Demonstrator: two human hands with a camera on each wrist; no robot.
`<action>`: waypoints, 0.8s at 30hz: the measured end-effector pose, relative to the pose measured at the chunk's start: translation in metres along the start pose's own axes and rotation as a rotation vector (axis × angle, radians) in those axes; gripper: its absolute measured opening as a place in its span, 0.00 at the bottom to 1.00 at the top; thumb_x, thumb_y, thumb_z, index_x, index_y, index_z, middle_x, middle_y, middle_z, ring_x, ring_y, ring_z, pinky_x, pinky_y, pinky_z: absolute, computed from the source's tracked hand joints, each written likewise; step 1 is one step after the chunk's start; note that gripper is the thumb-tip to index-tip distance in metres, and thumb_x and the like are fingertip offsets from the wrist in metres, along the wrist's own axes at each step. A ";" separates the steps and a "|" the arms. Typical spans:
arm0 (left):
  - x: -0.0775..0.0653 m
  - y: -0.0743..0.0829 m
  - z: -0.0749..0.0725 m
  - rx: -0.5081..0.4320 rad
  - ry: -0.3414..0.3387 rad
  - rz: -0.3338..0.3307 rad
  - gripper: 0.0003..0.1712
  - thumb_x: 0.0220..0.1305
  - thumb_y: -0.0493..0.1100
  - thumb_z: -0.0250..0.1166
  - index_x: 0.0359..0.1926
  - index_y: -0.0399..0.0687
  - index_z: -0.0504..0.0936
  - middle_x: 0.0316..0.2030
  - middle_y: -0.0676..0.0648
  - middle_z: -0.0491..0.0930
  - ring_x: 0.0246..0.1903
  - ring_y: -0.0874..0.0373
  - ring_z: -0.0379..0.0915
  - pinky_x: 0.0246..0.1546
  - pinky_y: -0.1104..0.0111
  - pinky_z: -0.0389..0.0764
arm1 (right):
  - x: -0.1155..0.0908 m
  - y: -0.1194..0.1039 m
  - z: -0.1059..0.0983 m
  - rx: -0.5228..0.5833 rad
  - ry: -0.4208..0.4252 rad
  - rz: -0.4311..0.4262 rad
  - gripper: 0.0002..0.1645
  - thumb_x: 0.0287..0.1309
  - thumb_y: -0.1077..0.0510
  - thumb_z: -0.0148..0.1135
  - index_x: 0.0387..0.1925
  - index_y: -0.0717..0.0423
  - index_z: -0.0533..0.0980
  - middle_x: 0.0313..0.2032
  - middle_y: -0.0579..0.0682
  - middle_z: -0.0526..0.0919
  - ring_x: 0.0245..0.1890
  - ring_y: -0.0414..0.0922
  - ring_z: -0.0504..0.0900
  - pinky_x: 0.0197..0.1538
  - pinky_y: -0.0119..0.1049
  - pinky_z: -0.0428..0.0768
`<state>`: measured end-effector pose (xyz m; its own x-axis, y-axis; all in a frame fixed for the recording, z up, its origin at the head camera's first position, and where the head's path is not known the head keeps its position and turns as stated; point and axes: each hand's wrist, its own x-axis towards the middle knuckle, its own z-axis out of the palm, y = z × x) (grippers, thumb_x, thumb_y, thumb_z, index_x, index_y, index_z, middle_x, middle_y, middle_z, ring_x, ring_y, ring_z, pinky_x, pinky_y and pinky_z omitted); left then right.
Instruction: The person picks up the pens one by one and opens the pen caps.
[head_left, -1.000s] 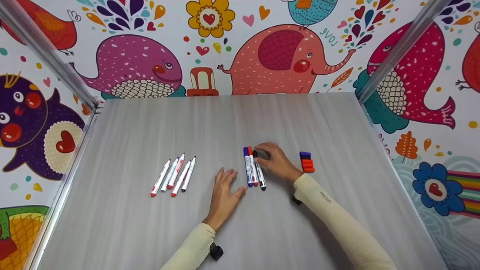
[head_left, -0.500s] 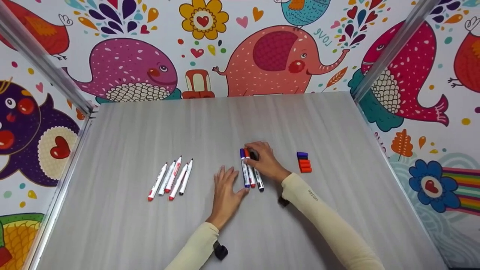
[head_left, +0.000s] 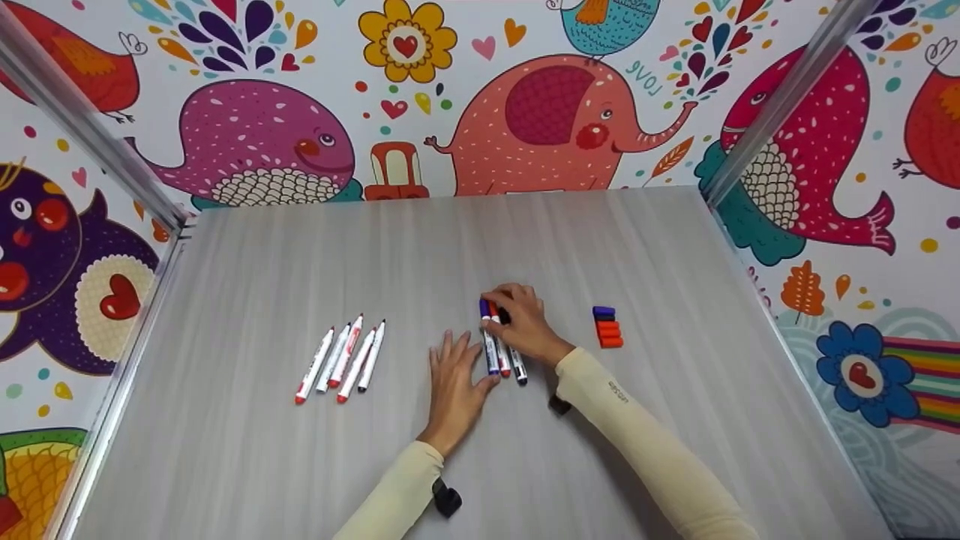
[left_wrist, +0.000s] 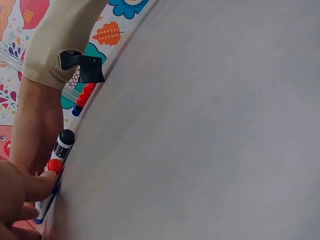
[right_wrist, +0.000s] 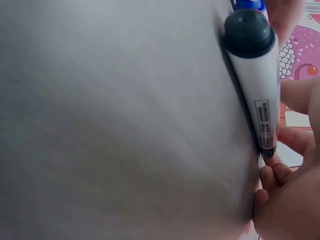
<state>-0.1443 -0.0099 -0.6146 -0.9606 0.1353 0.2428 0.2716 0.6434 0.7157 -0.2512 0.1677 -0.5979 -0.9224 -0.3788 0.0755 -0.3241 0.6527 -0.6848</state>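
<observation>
Three capped markers lie side by side mid-table: a blue marker (head_left: 490, 352), a red marker (head_left: 504, 364) and a black marker (head_left: 518, 367). My right hand (head_left: 531, 324) reaches over the red and black ones, thumb and index finger pinching the blue marker near its cap. In the right wrist view the black marker (right_wrist: 260, 85) looms close, hiding most of the others. My left hand (head_left: 455, 390) rests on the table to the left, fingers spread, thumb tip beside the markers' near ends. The left wrist view shows its thumb (left_wrist: 42, 184) close to the red marker's end (left_wrist: 55, 166).
Several uncapped white markers (head_left: 346, 350) lie in a slanted group to the left. On the right sits a row of loose caps (head_left: 609, 328), blue, black and red. Patterned walls (head_left: 285, 127) with metal posts (head_left: 765, 124) border the grey table (head_left: 420, 255).
My right hand has moved left from beside the black marker, across the red one, to the blue marker, and its thumb and index finger have closed there. The left hand has barely moved.
</observation>
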 end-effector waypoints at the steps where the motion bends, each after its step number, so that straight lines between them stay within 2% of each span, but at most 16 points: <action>1: 0.000 0.000 -0.001 -0.003 -0.001 0.001 0.33 0.63 0.43 0.83 0.64 0.33 0.85 0.74 0.31 0.75 0.81 0.26 0.56 0.79 0.28 0.46 | 0.000 0.000 0.000 0.000 -0.003 0.000 0.33 0.74 0.51 0.72 0.75 0.55 0.77 0.71 0.60 0.73 0.71 0.60 0.64 0.73 0.61 0.60; 6: -0.001 0.001 -0.006 -0.051 -0.008 0.004 0.32 0.63 0.43 0.82 0.65 0.33 0.85 0.73 0.31 0.75 0.81 0.25 0.55 0.78 0.27 0.45 | -0.001 -0.003 -0.004 0.046 -0.020 0.009 0.31 0.76 0.51 0.70 0.74 0.56 0.78 0.72 0.61 0.73 0.72 0.60 0.64 0.75 0.61 0.60; 9: -0.002 -0.004 -0.007 -0.128 0.025 0.031 0.32 0.64 0.42 0.81 0.65 0.32 0.84 0.70 0.31 0.79 0.79 0.25 0.59 0.78 0.26 0.46 | 0.000 -0.006 -0.008 0.114 -0.019 0.020 0.29 0.77 0.53 0.69 0.72 0.60 0.78 0.71 0.62 0.74 0.72 0.60 0.67 0.77 0.60 0.64; 11: -0.002 -0.008 -0.009 -0.188 0.054 0.070 0.30 0.64 0.40 0.80 0.65 0.33 0.84 0.66 0.32 0.82 0.75 0.28 0.67 0.78 0.30 0.55 | -0.001 -0.009 -0.012 0.171 -0.009 0.024 0.27 0.78 0.55 0.67 0.71 0.63 0.78 0.68 0.63 0.76 0.69 0.60 0.71 0.75 0.59 0.69; 14: -0.002 -0.007 -0.019 -0.283 0.056 0.114 0.26 0.67 0.36 0.78 0.64 0.34 0.85 0.61 0.35 0.86 0.66 0.36 0.79 0.72 0.40 0.72 | -0.003 -0.015 -0.020 0.275 0.026 0.030 0.24 0.80 0.58 0.64 0.68 0.67 0.78 0.64 0.62 0.81 0.64 0.57 0.78 0.71 0.56 0.76; 17: -0.001 0.004 -0.039 -0.355 -0.006 0.116 0.24 0.70 0.32 0.75 0.65 0.35 0.85 0.60 0.37 0.87 0.62 0.40 0.84 0.65 0.46 0.82 | -0.009 -0.021 -0.029 0.428 0.041 0.054 0.23 0.83 0.59 0.61 0.69 0.69 0.77 0.60 0.61 0.83 0.58 0.54 0.84 0.66 0.52 0.83; 21: 0.000 0.007 -0.056 -0.476 -0.092 0.060 0.24 0.73 0.31 0.72 0.68 0.35 0.84 0.63 0.37 0.86 0.65 0.41 0.82 0.66 0.51 0.81 | -0.015 -0.027 -0.038 0.618 0.056 0.068 0.21 0.84 0.61 0.59 0.68 0.69 0.77 0.56 0.64 0.86 0.52 0.52 0.88 0.59 0.47 0.88; 24: 0.002 0.008 -0.066 -0.587 -0.168 -0.004 0.25 0.75 0.30 0.69 0.70 0.35 0.82 0.67 0.36 0.83 0.66 0.41 0.81 0.67 0.55 0.81 | -0.020 -0.029 -0.045 0.681 0.076 0.078 0.19 0.83 0.62 0.60 0.66 0.67 0.78 0.54 0.64 0.87 0.49 0.51 0.89 0.57 0.43 0.89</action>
<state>-0.1406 -0.0541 -0.5654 -0.9449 0.2814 0.1674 0.2098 0.1279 0.9693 -0.2328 0.1856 -0.5464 -0.9578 -0.2843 0.0414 -0.0753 0.1091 -0.9912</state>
